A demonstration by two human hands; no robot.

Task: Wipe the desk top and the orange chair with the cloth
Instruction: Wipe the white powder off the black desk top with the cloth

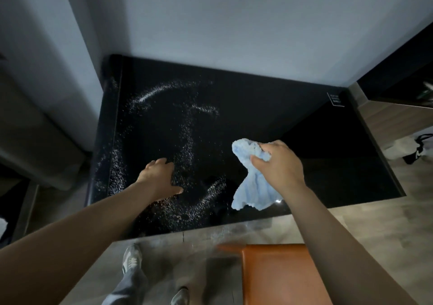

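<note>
A glossy black desk top (269, 108) fills the middle of the view, with white crumbs (187, 140) scattered in streaks over its left half. My right hand (281, 164) grips a bunched light blue cloth (253, 187) above the desk's front right part, and the cloth hangs down from it. My left hand (161, 176) rests on the desk among the crumbs with fingers spread. The orange chair (276, 274) stands on the floor at the lower right, just in front of the desk.
A pale wall (234, 23) backs the desk. A grey curtain or sofa (35, 117) is at the left. A wooden cabinet (398, 115) adjoins the desk's right side, with a dark bag (419, 147) on the floor. My feet (132, 260) stand on wood flooring.
</note>
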